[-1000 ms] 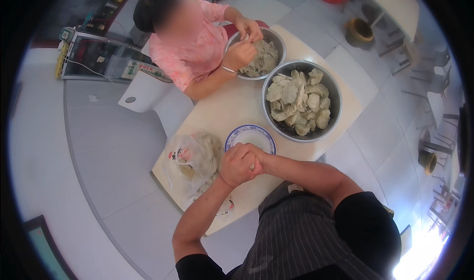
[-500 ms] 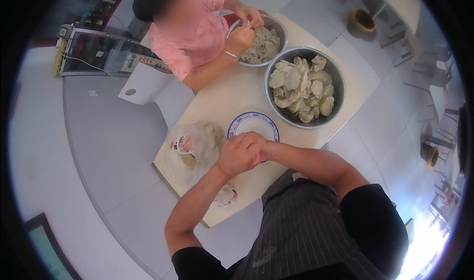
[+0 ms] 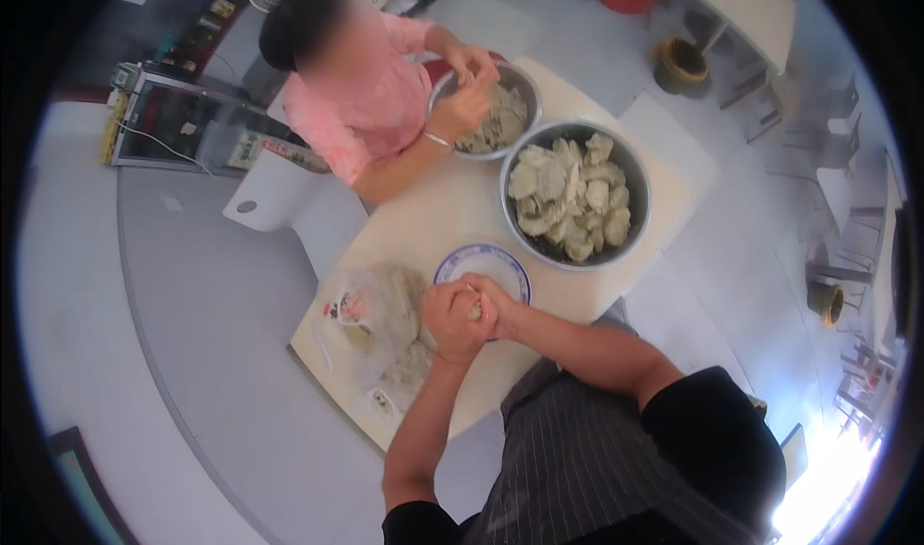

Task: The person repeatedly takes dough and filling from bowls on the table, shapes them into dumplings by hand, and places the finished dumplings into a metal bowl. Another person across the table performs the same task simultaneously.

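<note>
My left hand (image 3: 450, 320) and my right hand (image 3: 502, 312) are clasped together over the near side of a white dish (image 3: 481, 250) with a blue patterned rim. Between them a bit of a pale greenish lump (image 3: 474, 310) shows; most of it is hidden by my fingers. Beyond, to the right, a large metal bowl (image 3: 646, 194) holds a heap of pale grey-green flattish lumps (image 3: 577, 199). Left of my hands sits a clear plastic bag (image 3: 361, 309) with red print and pale contents.
Across the table (image 3: 423, 218) a person in a pink top (image 3: 356, 112) works with both hands over a smaller metal bowl (image 3: 535, 126) of similar pieces. A white chair (image 3: 265, 194) stands at the left. Baskets (image 3: 680, 64) and more furniture stand on the right.
My clasped hands have turned and opened slightly, so the pale lump now shows between them. My left forearm has swung inward. The whole view has shifted a little.
</note>
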`<state>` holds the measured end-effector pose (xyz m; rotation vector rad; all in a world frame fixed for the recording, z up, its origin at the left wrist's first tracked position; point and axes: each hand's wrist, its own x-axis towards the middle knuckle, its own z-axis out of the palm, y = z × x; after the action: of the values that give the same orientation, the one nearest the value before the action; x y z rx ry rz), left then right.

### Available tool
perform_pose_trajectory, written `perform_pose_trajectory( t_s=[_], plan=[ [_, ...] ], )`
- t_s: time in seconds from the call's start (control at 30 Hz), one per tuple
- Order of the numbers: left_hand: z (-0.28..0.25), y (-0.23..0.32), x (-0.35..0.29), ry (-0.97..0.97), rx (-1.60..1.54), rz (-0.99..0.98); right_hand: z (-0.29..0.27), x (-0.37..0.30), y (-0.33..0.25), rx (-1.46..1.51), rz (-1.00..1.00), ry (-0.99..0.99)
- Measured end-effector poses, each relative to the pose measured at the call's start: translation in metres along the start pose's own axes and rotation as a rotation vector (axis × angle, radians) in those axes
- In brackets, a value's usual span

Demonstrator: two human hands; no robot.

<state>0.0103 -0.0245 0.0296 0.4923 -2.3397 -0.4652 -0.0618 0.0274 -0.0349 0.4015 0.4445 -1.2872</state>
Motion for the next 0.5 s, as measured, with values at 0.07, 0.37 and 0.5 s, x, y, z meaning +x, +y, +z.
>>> perform_pose_trajectory(
  t_s=[0.07,0.37,0.5],
  plan=[
    [0.007,0.004,-0.001,0.053,-0.012,-0.050,0.000,-0.002,-0.003,0.056,-0.002,-0.060],
    [0.025,0.007,0.003,0.264,-0.095,-0.262,0.003,-0.005,-0.008,0.161,-0.222,-0.179],
    [0.025,0.007,0.003,0.315,-0.144,-0.410,0.010,-0.015,0.000,0.173,-0.288,-0.179]
  ],
)
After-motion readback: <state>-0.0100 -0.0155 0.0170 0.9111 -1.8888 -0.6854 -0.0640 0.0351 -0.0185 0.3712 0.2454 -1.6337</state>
